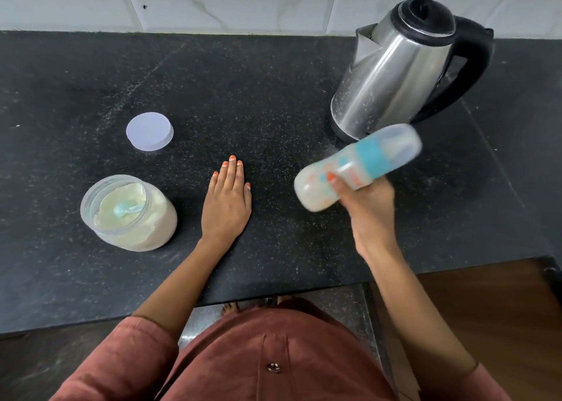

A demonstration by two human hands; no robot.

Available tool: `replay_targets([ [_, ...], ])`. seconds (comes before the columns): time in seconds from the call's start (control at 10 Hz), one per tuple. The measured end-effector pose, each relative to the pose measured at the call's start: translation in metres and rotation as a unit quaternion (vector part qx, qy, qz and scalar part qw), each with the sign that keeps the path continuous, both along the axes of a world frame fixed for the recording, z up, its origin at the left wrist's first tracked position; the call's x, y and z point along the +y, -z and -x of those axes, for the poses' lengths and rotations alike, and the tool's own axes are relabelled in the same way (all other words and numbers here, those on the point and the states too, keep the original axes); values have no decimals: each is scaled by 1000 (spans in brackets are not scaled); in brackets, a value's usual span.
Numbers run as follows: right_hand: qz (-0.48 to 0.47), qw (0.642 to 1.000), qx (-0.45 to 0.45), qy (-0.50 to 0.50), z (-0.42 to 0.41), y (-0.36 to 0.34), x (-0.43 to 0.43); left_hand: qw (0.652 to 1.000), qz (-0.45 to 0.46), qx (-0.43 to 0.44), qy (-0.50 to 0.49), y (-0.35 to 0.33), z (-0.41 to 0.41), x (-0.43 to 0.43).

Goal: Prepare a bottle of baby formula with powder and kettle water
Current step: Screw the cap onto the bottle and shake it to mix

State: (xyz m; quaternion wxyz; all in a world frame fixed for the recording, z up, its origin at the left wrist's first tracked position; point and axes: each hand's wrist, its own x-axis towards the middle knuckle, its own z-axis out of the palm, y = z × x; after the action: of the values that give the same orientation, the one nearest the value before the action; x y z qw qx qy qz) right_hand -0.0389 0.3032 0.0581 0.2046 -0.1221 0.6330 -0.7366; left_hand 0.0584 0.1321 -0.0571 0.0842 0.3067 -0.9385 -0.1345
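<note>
My right hand (363, 206) grips a baby bottle (359, 166) above the black counter (258, 96). The bottle is tilted almost flat, capped end toward the kettle, milky liquid in its base, and it looks motion-blurred. It has a teal collar and a clear cap. My left hand (226, 201) lies flat on the counter, fingers together, holding nothing. To its left stands an open clear jar of pale formula powder (127, 215) with a teal scoop (126, 209) lying in it. A steel kettle (404, 72) with a black lid and handle stands at the back right.
The jar's round pale lid (150, 131) lies flat on the counter behind the jar. A white tiled wall (243, 2) backs the counter. The counter's front edge runs just before my body, and it ends at the right beside a wooden surface (486, 309).
</note>
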Motion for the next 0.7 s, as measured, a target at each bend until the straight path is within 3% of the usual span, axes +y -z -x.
replay_targets([
  [0.1,-87,993,32,-68,-9,5,5,1000,-1,-1,1,0,0,0],
  [0.2,65,996,-42,32,6,-4,5,1000,4,-3,2,0,0,0],
  [0.3,106,990,-75,57,5,-1,3,1000,4,-5,1,0,0,0],
  [0.4,-35,997,-39,-58,-14,8,5,1000,3,-4,2,0,0,0],
  [0.5,24,997,-71,-17,-5,3,6,1000,3,2,1,0,1,0],
  [0.6,161,978,-124,49,7,0,2,1000,2,-4,0,1,0,0],
  [0.7,19,997,-73,-35,-10,12,3,1000,2,-5,1,1,0,0],
])
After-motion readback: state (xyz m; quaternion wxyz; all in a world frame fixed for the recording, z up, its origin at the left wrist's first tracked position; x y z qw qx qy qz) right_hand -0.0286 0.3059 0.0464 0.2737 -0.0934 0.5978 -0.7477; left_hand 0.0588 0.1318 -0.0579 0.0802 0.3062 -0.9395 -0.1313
